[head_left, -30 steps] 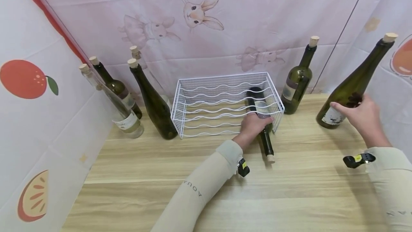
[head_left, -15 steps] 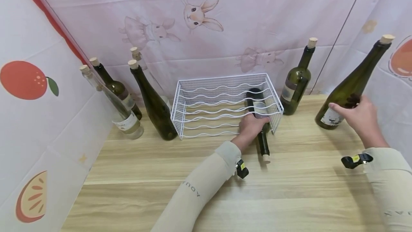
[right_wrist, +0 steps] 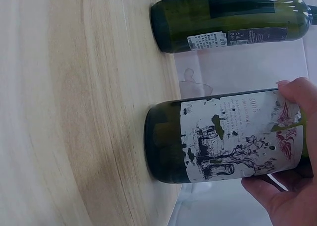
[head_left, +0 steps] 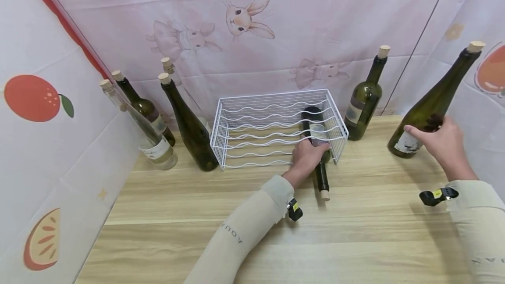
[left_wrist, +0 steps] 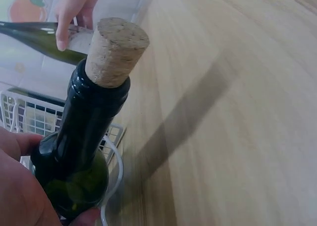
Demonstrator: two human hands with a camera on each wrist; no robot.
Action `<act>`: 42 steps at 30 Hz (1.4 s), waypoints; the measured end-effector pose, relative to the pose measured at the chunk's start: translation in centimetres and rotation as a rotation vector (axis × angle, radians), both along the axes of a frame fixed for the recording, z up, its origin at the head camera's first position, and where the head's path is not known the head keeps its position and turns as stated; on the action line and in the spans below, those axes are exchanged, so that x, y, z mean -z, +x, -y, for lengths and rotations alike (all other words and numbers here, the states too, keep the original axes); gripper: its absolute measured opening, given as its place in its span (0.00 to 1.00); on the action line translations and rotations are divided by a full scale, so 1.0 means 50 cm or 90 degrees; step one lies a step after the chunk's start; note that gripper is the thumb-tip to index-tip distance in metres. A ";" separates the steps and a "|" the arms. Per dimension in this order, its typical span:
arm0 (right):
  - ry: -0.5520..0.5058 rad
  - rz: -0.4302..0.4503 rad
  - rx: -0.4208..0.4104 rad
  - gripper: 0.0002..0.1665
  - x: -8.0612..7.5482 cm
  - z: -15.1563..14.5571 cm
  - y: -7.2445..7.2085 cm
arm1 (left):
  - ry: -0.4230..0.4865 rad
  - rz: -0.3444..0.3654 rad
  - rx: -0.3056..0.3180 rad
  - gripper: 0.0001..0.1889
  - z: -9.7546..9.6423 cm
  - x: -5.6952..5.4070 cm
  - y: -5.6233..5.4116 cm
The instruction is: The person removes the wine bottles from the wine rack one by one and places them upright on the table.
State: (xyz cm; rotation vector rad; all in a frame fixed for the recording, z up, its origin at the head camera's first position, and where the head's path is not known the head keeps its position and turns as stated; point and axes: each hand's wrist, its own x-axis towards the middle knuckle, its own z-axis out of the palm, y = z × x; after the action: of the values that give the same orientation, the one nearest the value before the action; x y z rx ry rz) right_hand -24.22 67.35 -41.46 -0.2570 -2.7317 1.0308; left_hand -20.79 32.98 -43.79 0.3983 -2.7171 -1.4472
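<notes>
A dark green wine bottle lies in the right end of a white wire rack, its corked neck sticking out of the front. My left hand grips it around the shoulder. The left wrist view shows the cork up close and the fingers around the glass. At the far right, my right hand holds a tall green wine bottle around its body. Its worn white label faces the right wrist camera, and its base is down at the tabletop.
Another corked green bottle stands between the rack and my right hand. Left of the rack stand several corked bottles, among them a tall dark green one and a clear one. A printed curtain hangs behind the wooden table.
The neck of the lying bottle has swung slightly left with my left hand and is now straighter to the rack. My right hand keeps its hold on the tall bottle with hardly any movement.
</notes>
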 end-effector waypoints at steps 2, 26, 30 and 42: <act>-0.004 -0.002 -0.002 0.52 -0.002 0.001 0.001 | -0.005 -0.016 0.003 0.19 0.001 0.001 0.003; -0.004 0.027 0.003 0.51 -0.020 0.015 0.005 | 0.009 -0.064 0.044 0.18 0.022 0.014 0.034; -0.004 0.032 -0.003 0.50 -0.021 0.016 0.006 | 0.031 -0.065 0.055 0.19 0.030 0.016 0.040; -0.004 0.067 -0.023 0.53 -0.030 0.013 0.012 | 0.039 -0.046 0.081 0.19 0.056 0.010 0.054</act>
State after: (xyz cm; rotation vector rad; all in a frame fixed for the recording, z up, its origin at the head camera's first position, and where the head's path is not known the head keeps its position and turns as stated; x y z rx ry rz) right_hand -23.60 66.71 -39.97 -0.2722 -2.8374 1.0649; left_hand -18.10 30.16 -44.28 0.1748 -2.6901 -1.5459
